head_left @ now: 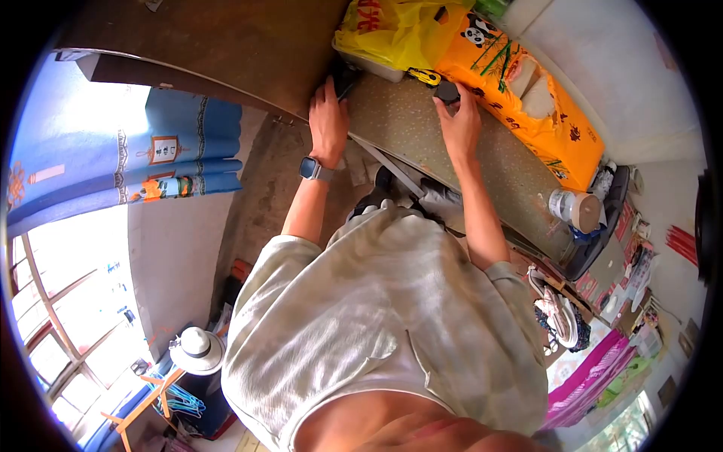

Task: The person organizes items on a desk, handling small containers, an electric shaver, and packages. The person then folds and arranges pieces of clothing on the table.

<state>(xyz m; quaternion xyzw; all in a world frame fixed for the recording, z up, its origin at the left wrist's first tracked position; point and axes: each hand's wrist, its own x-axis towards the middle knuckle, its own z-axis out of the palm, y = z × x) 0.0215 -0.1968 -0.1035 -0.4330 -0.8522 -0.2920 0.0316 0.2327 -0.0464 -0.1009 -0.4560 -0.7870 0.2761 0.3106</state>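
Observation:
My right hand (460,124) grips a small round black object (447,93) between thumb and fingers, above the speckled tabletop (399,113). My left hand (329,124), with a watch on its wrist, is at the tabletop's left end beside the brown wooden panel. Its fingers are closed around something dark (345,80) whose shape is hard to make out. Between the hands, further back, a yellow and black tool (425,76) lies next to an orange package with a panda print (489,64). A yellow plastic bag (392,34) sits over a pale container.
A clear jar (563,203) stands at the table's right end, near a dark tray (602,241). The brown panel (226,45) rises at the upper left. Blue curtains (188,143) hang on the left, and a white hat (197,350) is at the lower left.

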